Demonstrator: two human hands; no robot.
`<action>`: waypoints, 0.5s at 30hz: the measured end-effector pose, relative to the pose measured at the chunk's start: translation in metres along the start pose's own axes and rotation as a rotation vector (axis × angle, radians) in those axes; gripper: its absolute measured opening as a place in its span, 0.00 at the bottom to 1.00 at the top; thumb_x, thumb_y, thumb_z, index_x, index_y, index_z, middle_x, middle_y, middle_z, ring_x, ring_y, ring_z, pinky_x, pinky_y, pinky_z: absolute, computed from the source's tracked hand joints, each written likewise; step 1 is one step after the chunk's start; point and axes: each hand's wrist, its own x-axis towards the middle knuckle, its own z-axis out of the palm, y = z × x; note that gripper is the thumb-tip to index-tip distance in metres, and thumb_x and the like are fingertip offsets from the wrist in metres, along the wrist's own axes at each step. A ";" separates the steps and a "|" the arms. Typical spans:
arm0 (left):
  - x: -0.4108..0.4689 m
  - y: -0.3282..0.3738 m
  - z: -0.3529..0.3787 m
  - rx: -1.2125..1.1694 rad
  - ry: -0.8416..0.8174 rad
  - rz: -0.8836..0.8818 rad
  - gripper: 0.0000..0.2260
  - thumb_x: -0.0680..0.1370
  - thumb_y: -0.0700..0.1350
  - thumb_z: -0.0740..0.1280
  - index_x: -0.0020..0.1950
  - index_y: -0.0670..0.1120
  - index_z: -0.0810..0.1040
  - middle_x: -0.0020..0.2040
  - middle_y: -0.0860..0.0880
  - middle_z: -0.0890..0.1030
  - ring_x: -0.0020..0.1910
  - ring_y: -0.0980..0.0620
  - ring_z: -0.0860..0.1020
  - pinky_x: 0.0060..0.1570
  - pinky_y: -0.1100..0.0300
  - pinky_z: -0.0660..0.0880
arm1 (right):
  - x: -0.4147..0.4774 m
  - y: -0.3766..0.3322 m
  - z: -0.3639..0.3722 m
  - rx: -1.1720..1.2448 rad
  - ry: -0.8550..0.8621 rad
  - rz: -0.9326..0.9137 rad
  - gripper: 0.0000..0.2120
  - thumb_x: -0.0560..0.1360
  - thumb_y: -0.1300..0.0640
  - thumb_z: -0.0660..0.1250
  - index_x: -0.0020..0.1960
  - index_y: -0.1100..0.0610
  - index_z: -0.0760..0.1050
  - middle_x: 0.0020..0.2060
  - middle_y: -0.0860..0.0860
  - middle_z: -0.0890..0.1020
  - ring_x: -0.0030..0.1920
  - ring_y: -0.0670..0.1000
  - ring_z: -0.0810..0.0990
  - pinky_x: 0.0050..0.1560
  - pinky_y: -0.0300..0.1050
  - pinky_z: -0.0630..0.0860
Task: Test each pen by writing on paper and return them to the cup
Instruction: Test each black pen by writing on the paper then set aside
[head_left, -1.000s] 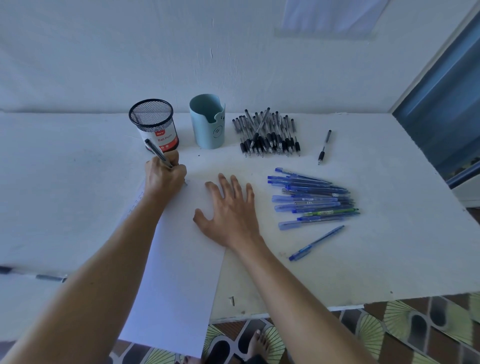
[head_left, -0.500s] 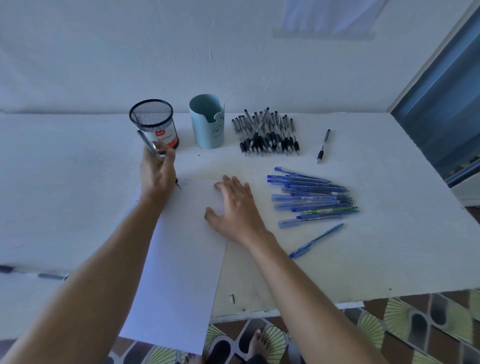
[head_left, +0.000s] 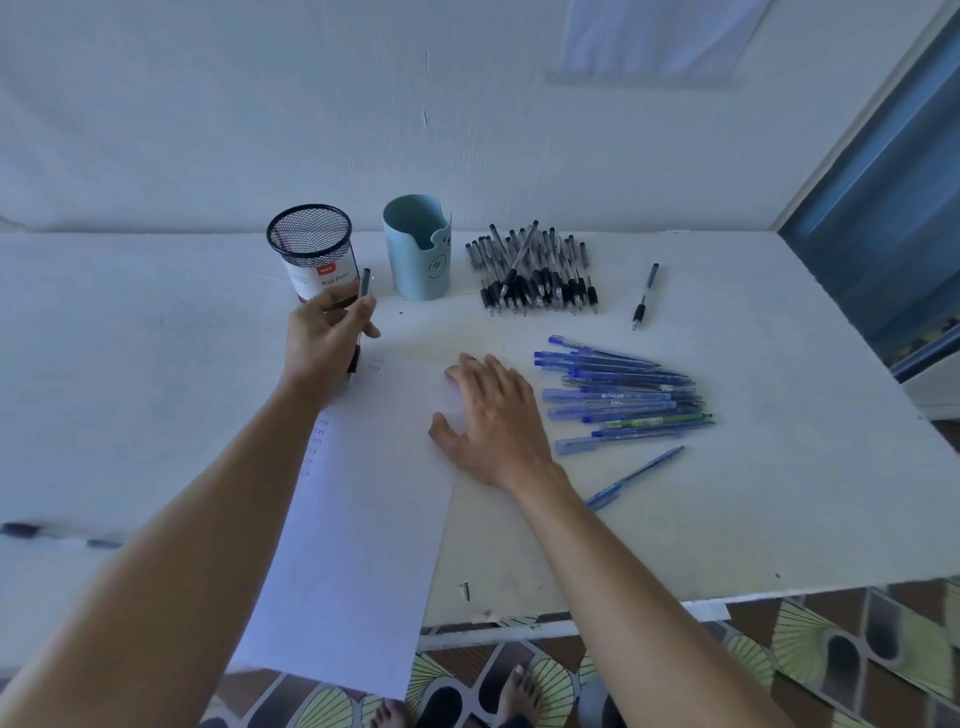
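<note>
My left hand (head_left: 332, 338) grips a black pen (head_left: 365, 285), fingers curled round the barrel. The pen is nearly upright, tip down over the top left corner of the paper (head_left: 363, 519); I can't tell if the tip touches. The hand sits just in front of the black mesh cup (head_left: 311, 249), which shows no pens inside. My right hand (head_left: 493, 415) is released, flat, palm down, fingers straight, pressing on the paper's upper right edge.

The paper lies tilted on the white table (head_left: 779, 415), its near end hanging over the table edge. There are small scribbles (head_left: 375, 364) by the pen tip and more down the left margin.

A teal cup (head_left: 418, 249) stands just right of the mesh cup. A pile of black pens (head_left: 535, 275) is right of that, with one loose black pen (head_left: 644, 296) farther right. A pile of blue pens (head_left: 623, 397) lies just right of my right hand, and a single blue pen (head_left: 639, 473) is nearer me. A blurred pen (head_left: 52, 535) lies at the far left edge.
</note>
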 end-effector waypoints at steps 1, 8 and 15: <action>-0.001 0.002 0.000 -0.011 -0.003 -0.012 0.10 0.79 0.46 0.71 0.56 0.42 0.81 0.34 0.49 0.82 0.24 0.62 0.72 0.29 0.66 0.69 | 0.000 0.000 0.000 -0.001 -0.004 0.000 0.28 0.77 0.42 0.58 0.73 0.53 0.64 0.78 0.52 0.62 0.79 0.56 0.54 0.77 0.55 0.49; -0.010 0.018 0.014 0.194 -0.057 0.021 0.09 0.75 0.46 0.76 0.42 0.44 0.79 0.34 0.50 0.81 0.24 0.60 0.72 0.25 0.66 0.68 | -0.002 -0.001 -0.001 -0.001 -0.009 0.005 0.29 0.78 0.43 0.59 0.75 0.53 0.62 0.79 0.52 0.59 0.80 0.55 0.52 0.78 0.55 0.47; -0.022 0.022 0.046 0.768 -0.262 0.045 0.16 0.76 0.59 0.71 0.50 0.46 0.77 0.42 0.48 0.79 0.43 0.50 0.75 0.34 0.57 0.68 | 0.001 -0.001 -0.008 0.182 -0.007 0.101 0.32 0.74 0.45 0.66 0.75 0.51 0.63 0.76 0.47 0.65 0.78 0.51 0.55 0.77 0.50 0.49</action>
